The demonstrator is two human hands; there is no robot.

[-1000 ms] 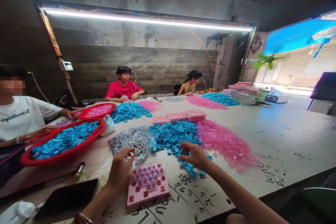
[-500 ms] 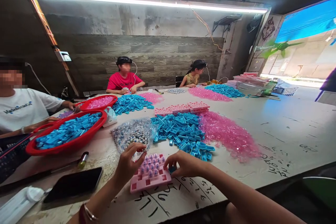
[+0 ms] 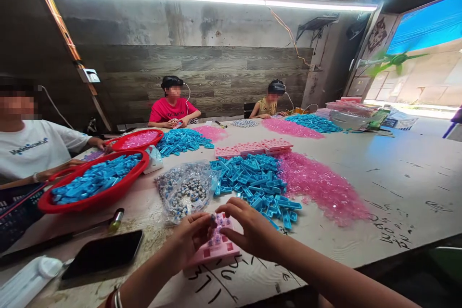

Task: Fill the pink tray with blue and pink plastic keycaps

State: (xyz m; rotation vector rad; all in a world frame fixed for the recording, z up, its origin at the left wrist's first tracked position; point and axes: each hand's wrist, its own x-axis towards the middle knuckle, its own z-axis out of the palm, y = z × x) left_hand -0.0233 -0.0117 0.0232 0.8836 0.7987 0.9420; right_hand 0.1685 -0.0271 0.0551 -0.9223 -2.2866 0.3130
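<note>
A pink tray with square pockets lies on the table in front of me, small clear-and-purple pieces standing in its middle. My left hand is at the tray's left side, thumb and fingers pinched on a small grey-blue part. Over the tray's right side reaches my right hand, thumb and forefinger apart, with no held thing showing between them. Both hands hide much of the tray. Just beyond is a clear plastic bag of small metal-and-blue parts. Blue plastic cases are heaped behind my right hand.
Pink clear pieces spread at right; pink trays lie behind the blue heap. At left are a red basket of blue cases, a phone and a screwdriver-like tool. Three people sit around the table.
My right hand has moved left and up over the tray; the blue piece at its fingertips no longer shows. My left hand has come down and right from the bag's edge to the tray.
</note>
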